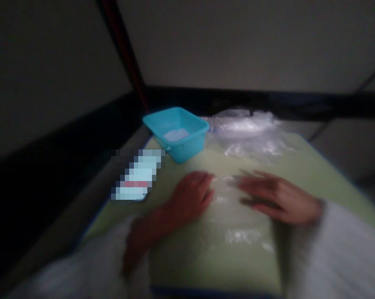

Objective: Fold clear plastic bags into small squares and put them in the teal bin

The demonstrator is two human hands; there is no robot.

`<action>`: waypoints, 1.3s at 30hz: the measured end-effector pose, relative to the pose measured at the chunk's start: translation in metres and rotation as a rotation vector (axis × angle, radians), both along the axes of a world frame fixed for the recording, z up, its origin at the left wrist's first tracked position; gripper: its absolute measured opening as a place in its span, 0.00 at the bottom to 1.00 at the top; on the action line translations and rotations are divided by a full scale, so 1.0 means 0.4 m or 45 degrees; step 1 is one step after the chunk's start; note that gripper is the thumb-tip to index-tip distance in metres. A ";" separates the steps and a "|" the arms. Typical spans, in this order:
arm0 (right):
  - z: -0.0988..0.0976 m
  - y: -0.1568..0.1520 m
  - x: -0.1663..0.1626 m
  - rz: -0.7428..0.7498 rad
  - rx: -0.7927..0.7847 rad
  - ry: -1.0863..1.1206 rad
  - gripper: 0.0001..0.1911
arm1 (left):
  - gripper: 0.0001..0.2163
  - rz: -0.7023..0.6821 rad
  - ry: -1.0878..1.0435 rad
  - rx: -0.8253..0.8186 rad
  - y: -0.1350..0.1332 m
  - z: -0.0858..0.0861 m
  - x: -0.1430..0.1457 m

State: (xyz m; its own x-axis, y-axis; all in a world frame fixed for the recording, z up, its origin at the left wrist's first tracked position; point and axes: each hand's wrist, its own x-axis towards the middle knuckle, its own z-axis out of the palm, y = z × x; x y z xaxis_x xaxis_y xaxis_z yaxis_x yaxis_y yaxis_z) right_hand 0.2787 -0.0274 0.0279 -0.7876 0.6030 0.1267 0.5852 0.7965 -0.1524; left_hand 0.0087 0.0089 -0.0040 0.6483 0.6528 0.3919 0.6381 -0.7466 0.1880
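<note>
A clear plastic sheet or bag [234, 232] lies flat on a pale green mat [324, 174]. My left hand [190, 197] rests on the sheet's left edge with its fingers curled down onto the plastic. On the sheet's upper right part lies my right hand [276, 195], smeared by motion, its fingers stretched out flat toward the left. Both arms are in white sleeves. The picture is dim and blurred.
A turquoise plastic tub [178, 133] with something pale inside stands at the mat's far left corner. Beside it lies a heap of clear plastic bags [246, 131]. A pixelated object [137, 176] sits left of the mat. Dark rails border the table.
</note>
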 end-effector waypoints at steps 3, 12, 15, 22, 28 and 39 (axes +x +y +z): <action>0.015 -0.020 -0.025 0.213 -0.054 0.118 0.17 | 0.15 0.115 0.042 0.039 0.007 0.005 -0.004; 0.004 -0.078 -0.093 0.401 -0.202 0.329 0.19 | 0.19 0.159 0.143 -0.105 0.016 0.013 -0.003; 0.006 -0.109 -0.123 0.415 -0.268 0.278 0.24 | 0.21 0.127 0.145 -0.194 0.010 0.016 -0.003; 0.021 -0.149 -0.146 0.393 -0.229 0.317 0.23 | 0.26 -0.050 0.128 -0.210 0.002 0.019 -0.004; 0.031 -0.057 -0.053 0.108 0.141 0.463 0.15 | 0.17 -0.334 0.017 -0.131 -0.072 0.057 0.011; 0.010 -0.007 -0.001 -0.125 0.053 0.385 0.13 | 0.25 -1.009 0.128 -0.425 -0.174 0.040 0.028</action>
State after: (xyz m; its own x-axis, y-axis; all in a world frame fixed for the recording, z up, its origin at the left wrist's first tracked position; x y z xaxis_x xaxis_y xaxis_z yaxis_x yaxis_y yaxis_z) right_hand 0.2784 -0.0300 0.0320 -0.6491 0.6634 0.3722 0.5926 0.7478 -0.2994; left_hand 0.0199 -0.0606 0.0121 0.9821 0.0643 0.1769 -0.0221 -0.8940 0.4475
